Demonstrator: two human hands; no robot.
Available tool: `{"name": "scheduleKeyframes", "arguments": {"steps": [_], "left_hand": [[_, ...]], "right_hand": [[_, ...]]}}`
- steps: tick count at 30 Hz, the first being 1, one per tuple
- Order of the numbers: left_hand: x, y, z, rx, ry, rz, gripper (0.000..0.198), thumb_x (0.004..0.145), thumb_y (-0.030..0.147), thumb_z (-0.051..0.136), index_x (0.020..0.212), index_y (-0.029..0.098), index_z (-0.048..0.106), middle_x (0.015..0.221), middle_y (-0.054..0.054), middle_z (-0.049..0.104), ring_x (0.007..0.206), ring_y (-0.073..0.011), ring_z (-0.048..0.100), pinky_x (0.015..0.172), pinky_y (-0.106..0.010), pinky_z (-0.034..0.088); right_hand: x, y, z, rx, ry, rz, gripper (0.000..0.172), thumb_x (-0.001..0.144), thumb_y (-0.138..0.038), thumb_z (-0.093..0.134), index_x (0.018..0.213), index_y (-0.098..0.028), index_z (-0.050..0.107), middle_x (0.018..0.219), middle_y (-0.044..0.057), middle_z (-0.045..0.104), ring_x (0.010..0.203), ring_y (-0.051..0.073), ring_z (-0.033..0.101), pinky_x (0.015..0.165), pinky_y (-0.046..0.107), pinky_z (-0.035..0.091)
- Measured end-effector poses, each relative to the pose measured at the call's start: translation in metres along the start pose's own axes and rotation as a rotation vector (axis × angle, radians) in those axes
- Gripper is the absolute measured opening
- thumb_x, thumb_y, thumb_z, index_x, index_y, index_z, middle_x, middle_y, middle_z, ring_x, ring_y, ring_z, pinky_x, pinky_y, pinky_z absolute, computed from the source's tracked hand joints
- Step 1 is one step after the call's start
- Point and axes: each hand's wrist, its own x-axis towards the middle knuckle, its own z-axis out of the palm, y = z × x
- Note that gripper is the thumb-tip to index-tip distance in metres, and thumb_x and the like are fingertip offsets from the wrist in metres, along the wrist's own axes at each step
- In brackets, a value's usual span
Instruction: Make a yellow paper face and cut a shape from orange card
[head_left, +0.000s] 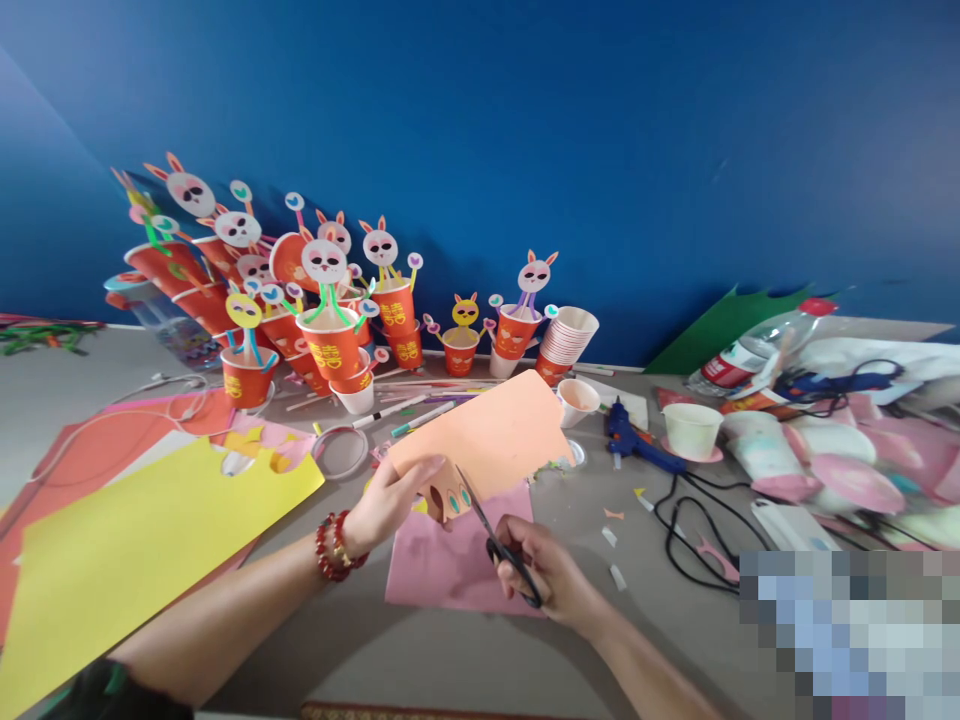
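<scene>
My left hand, with red beads at the wrist, pinches a small piece of orange paper that has green and dark oval shapes on it. My right hand grips scissors by their black handles. Their blades point up and away from me and meet the right side of the small piece. Behind it lies a larger sheet of peach paper with a ragged right edge. Beneath both hands is a pink sheet on the grey table.
Red paper cups with rabbit figures crowd the back left. A yellow sheet covers the left side. To the right lie a blue glue gun, its black cord, a white cup and a plastic bottle. A blue wall rises behind.
</scene>
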Motion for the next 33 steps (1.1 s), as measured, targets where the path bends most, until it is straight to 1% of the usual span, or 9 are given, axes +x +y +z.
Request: {"name": "scheduleKeyframes", "arguments": {"steps": [3,5,7,12,16,22,28,33], "left_hand": [[0.0,-0.002,-0.002,0.024,-0.025,0.031,0.05,0.092,0.051,0.052,0.066,0.01,0.068,0.053,-0.007,0.067,0.045,-0.0169,0.064,0.047,-0.024,0.051],[0.001,-0.002,-0.003,0.049,-0.042,0.074,0.05,0.093,0.049,0.051,0.067,0.01,0.069,0.052,-0.007,0.067,0.044,-0.0152,0.062,0.047,-0.023,0.05],[0.001,-0.004,-0.004,0.062,-0.05,0.104,0.05,0.094,0.048,0.05,0.066,0.011,0.069,0.052,-0.006,0.066,0.043,-0.0141,0.061,0.045,-0.022,0.048],[0.002,-0.006,-0.005,0.044,-0.042,0.093,0.048,0.094,0.047,0.051,0.068,0.012,0.07,0.054,-0.005,0.067,0.045,-0.0151,0.063,0.045,-0.022,0.049],[0.001,-0.003,-0.005,0.044,-0.046,0.095,0.047,0.094,0.046,0.052,0.066,0.013,0.069,0.053,-0.005,0.067,0.044,-0.0148,0.062,0.045,-0.022,0.048],[0.0,0.0,-0.005,0.071,-0.06,0.122,0.046,0.093,0.047,0.052,0.066,0.013,0.069,0.054,-0.005,0.067,0.044,-0.0139,0.061,0.044,-0.021,0.047],[0.0,0.001,-0.007,0.104,-0.081,0.099,0.047,0.095,0.045,0.05,0.065,0.013,0.067,0.052,-0.005,0.067,0.044,-0.0129,0.06,0.045,-0.02,0.045],[0.0,0.005,-0.005,0.097,-0.088,0.089,0.048,0.094,0.046,0.05,0.066,0.012,0.068,0.051,-0.006,0.067,0.041,-0.0128,0.059,0.042,-0.02,0.043]], "right_hand": [[0.0,0.005,-0.002,-0.01,-0.01,-0.008,0.046,0.074,-0.055,0.074,0.07,-0.019,0.045,0.061,-0.004,0.051,0.047,0.007,0.046,0.046,0.019,0.041],[0.0,0.007,-0.002,-0.011,-0.01,-0.006,0.043,0.075,-0.052,0.073,0.071,-0.019,0.045,0.062,-0.004,0.052,0.048,0.007,0.046,0.046,0.018,0.042],[0.0,0.007,-0.001,0.003,-0.001,0.0,0.044,0.074,-0.053,0.073,0.07,-0.019,0.045,0.061,-0.004,0.051,0.047,0.007,0.045,0.046,0.019,0.043],[-0.001,0.003,0.001,-0.001,-0.017,-0.009,0.049,0.073,-0.06,0.072,0.069,-0.02,0.044,0.06,-0.005,0.048,0.046,0.006,0.043,0.046,0.019,0.043],[-0.001,0.009,-0.002,-0.021,-0.026,-0.026,0.044,0.077,-0.055,0.07,0.071,-0.019,0.045,0.062,-0.004,0.051,0.047,0.006,0.044,0.046,0.019,0.043],[0.0,0.011,-0.002,-0.009,-0.011,0.02,0.039,0.075,-0.046,0.071,0.07,-0.02,0.043,0.06,-0.005,0.051,0.044,0.006,0.043,0.044,0.017,0.039],[-0.002,0.004,-0.001,-0.049,-0.011,0.02,0.036,0.075,-0.045,0.07,0.07,-0.019,0.045,0.06,-0.005,0.05,0.045,0.007,0.046,0.043,0.018,0.038],[-0.002,0.009,-0.003,-0.049,-0.021,0.021,0.037,0.074,-0.047,0.071,0.071,-0.019,0.046,0.059,-0.005,0.051,0.045,0.007,0.047,0.042,0.017,0.035]]}}
